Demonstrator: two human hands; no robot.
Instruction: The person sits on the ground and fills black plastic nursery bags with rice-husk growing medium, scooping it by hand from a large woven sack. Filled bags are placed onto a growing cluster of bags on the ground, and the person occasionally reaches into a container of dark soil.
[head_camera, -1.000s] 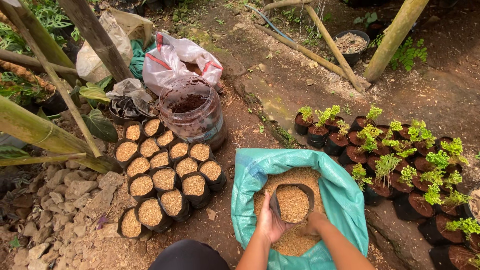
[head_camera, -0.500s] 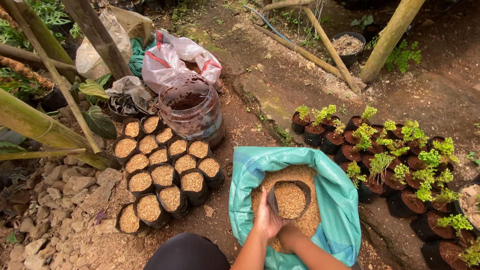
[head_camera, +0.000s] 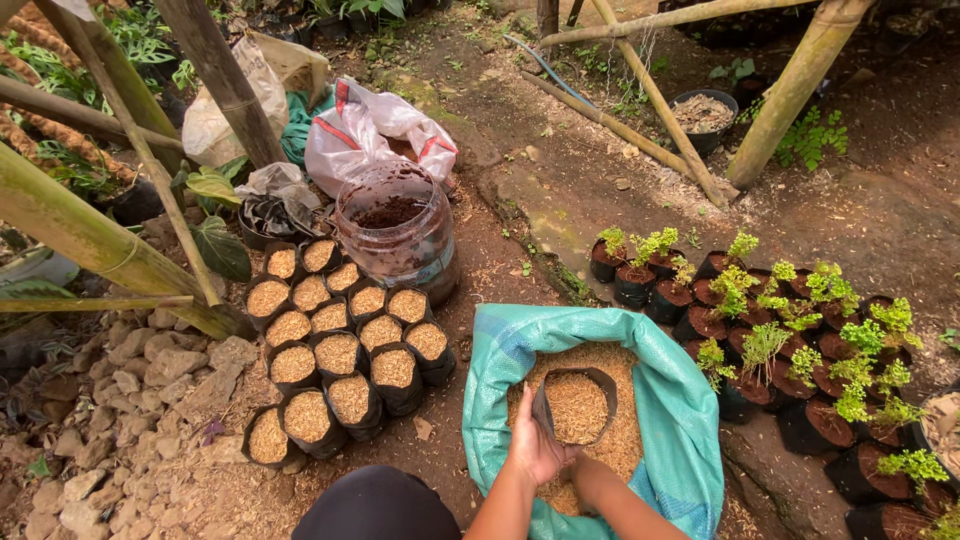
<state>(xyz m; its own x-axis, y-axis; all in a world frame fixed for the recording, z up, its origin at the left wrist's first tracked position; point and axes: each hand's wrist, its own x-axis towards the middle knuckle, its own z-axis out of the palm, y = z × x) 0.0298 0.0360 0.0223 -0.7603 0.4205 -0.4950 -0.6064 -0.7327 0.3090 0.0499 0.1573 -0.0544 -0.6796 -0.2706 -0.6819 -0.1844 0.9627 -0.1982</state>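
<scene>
Seen from the head camera, looking down: a person crouches over a wide teal woven sack (head_camera: 680, 400), its mouth rolled open and filled with pale tan husk. The left hand (head_camera: 538, 445) grips the near rim of a small black grow bag (head_camera: 575, 403) that sits upright in the husk at the sack's middle, itself part filled. The right hand (head_camera: 590, 470) lies low in the husk just beside the bag; its fingers are buried, so whether it is open or closed cannot be told.

To the left, on bare earth, stands a tight cluster of filled black grow bags (head_camera: 335, 350). Behind them is a clear round plastic jar (head_camera: 395, 230) of dark soil, then a white plastic sack with red stripes (head_camera: 375, 125) and a beige sack (head_camera: 245, 100); any printing is too small to make out. To the right, black bags with green seedlings (head_camera: 800, 330) run off the frame's edge. Bamboo poles (head_camera: 90, 235) cross the upper corners. The person's dark-clothed knee is cut off at the bottom.
</scene>
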